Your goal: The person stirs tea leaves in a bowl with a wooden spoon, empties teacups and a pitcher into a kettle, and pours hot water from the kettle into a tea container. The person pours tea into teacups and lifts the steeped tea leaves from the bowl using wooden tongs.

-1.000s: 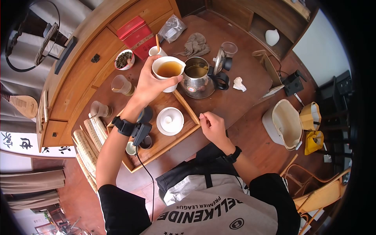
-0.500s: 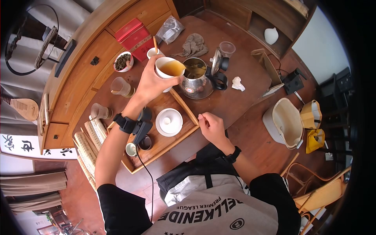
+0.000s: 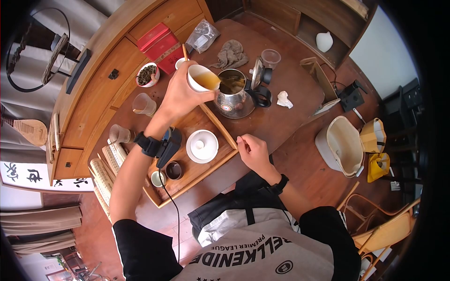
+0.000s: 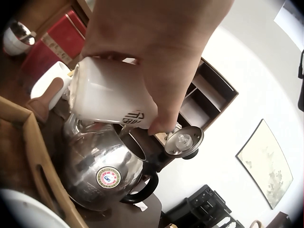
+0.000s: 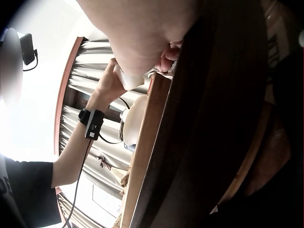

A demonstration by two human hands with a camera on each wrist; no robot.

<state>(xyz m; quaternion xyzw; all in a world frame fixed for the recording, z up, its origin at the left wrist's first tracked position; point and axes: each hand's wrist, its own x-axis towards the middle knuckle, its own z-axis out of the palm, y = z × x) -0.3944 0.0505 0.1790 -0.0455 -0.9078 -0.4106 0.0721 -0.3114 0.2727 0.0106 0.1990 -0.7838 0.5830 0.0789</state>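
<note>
My left hand point(image 3: 180, 96) grips a white ceramic pitcher point(image 3: 202, 77) of amber tea and tilts it over the mouth of a steel kettle point(image 3: 232, 96). A thin stream of tea runs into the kettle, whose hinged lid point(image 3: 257, 72) stands up. In the left wrist view the fingers point(image 4: 156, 57) wrap the pitcher point(image 4: 107, 97) just above the kettle point(image 4: 102, 166). My right hand point(image 3: 253, 152) rests with loosely curled fingers against the near right corner of the wooden tray point(image 3: 220, 126) and holds nothing.
On the tray sit a white lidded bowl point(image 3: 202, 145) and two small cups point(image 3: 173, 170). Behind the kettle lie a red box point(image 3: 159, 40), a bowl of tea leaves point(image 3: 148, 74), a cloth point(image 3: 230, 54) and a glass cup point(image 3: 271, 57). A bin point(image 3: 341, 147) stands at the right.
My left hand has tipped the pitcher further toward the kettle, and tea now pours in. The right hand has stayed at the tray corner.
</note>
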